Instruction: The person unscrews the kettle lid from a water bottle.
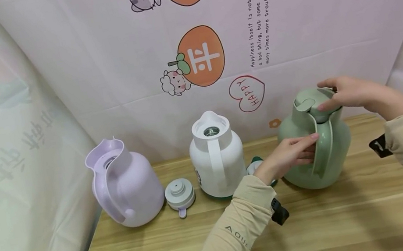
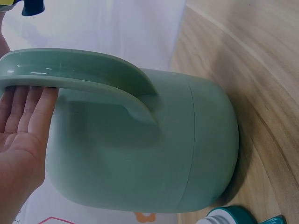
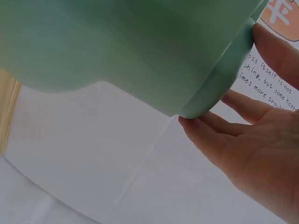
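On the right of the head view, a sage-green thermos jug stands on the wooden table. My left hand holds its handle, thumb on the near side; the left wrist view shows the fingers passing under the handle. At the top of the jug, my right hand grips the green lid by its edge. The right wrist view has thumb and fingertips around the lid's rim. The lid sits in the jug's mouth; whether it is loose I cannot tell.
A white thermos jug stands lidless in the middle, a lilac one lidless at the left. Between them lies a grey stopper with a lilac tab. A white-and-green stopper lies near the green jug. A printed cloth hangs behind.
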Available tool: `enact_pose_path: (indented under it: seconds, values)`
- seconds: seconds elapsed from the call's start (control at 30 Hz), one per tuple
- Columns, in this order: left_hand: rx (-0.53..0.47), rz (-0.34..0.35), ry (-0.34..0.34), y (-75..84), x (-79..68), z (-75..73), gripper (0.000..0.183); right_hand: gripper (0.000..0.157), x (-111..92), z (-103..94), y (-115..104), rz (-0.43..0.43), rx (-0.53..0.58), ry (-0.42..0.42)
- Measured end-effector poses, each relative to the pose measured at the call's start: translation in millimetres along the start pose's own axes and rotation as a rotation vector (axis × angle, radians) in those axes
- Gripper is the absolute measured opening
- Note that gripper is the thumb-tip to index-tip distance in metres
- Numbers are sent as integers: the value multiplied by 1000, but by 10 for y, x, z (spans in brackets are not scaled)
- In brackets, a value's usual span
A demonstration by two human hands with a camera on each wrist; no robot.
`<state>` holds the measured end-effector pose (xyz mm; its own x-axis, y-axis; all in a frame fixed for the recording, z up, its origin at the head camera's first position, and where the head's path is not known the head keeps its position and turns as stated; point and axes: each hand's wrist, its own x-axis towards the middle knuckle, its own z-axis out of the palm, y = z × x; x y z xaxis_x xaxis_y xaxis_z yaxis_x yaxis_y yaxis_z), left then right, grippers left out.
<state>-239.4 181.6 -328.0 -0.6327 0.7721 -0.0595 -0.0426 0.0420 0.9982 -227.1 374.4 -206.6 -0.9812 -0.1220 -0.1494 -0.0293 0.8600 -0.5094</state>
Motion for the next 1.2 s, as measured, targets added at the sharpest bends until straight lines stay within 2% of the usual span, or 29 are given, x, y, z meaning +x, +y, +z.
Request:
enact_pose_path:
  seconds: [0.17,0.27,0.37,0.5,0.8,1.0,1.2]
  values:
    - [-4,4,-2,-8,-6,-2,45,90,-14,-7,-14,45,-7,4]
    - [-2,5,-1,-12,-4,-1,45,99,-23,-1,-2,88,-10,23]
    - [-3,4,2,-16,2,2,45,100,-30,10,19,114,-33,51]
    - [-1,5,6,-18,5,3,45,93,-27,6,46,98,-32,62]
    - [9,4,17,-10,2,12,46,81,-53,-41,66,62,49,4]
    - [14,2,19,-8,-6,12,46,90,-51,-5,14,83,-9,-2]
    - [5,5,15,-16,-6,11,46,104,-6,100,-82,111,-168,113]
